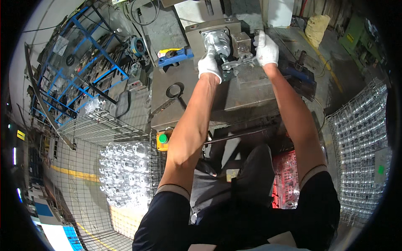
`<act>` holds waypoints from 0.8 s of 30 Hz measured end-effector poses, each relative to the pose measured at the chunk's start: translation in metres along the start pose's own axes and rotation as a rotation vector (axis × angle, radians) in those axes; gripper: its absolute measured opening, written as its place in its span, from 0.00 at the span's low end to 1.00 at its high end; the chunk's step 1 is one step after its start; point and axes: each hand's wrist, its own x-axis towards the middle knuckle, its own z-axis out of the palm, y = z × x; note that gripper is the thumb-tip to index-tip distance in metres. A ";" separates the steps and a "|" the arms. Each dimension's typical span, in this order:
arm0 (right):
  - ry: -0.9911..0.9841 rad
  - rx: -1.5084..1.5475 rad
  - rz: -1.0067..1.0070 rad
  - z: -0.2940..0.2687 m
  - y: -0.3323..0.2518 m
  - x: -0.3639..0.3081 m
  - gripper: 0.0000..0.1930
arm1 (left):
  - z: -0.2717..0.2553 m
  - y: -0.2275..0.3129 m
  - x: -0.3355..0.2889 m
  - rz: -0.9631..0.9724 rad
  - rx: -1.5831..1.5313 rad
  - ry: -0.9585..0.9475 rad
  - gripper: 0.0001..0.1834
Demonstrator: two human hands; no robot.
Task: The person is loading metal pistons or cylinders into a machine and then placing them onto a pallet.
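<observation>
A shiny silver round metal casting (218, 42) sits in a steel fixture (192, 28) at the back of the workbench. My left hand (209, 67), in a white glove, is closed at the casting's near side, its thumb lying along it; the other fingers are mostly hidden. To the right, my gloved right hand (267, 51) is curled with the thumb upward. A wrench-like metal lever (239, 63) runs from just below the casting to this hand, which closes at its end; the exact grip is partly hidden. Beside the casting stands a steel block (241, 44).
A blue tool (175, 58) and a ring-shaped metal piece (174, 90) lie on the bench's left. A green button on a yellow box (162, 139) is at its front edge. Wire cages with silver parts (125, 173) (362, 138) flank me; a red crate (285, 180) stands low right.
</observation>
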 end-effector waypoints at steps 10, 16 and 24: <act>-0.110 -0.501 -0.436 -0.091 0.011 -0.075 0.16 | -0.095 0.055 -0.142 0.645 1.314 0.044 0.21; -0.271 -0.932 -0.388 -0.167 0.102 -0.138 0.19 | -0.233 0.044 -0.222 0.653 2.072 -0.121 0.31; -0.267 -1.151 -0.459 -0.177 0.120 -0.157 0.23 | -0.237 0.017 -0.225 0.845 2.085 -0.080 0.33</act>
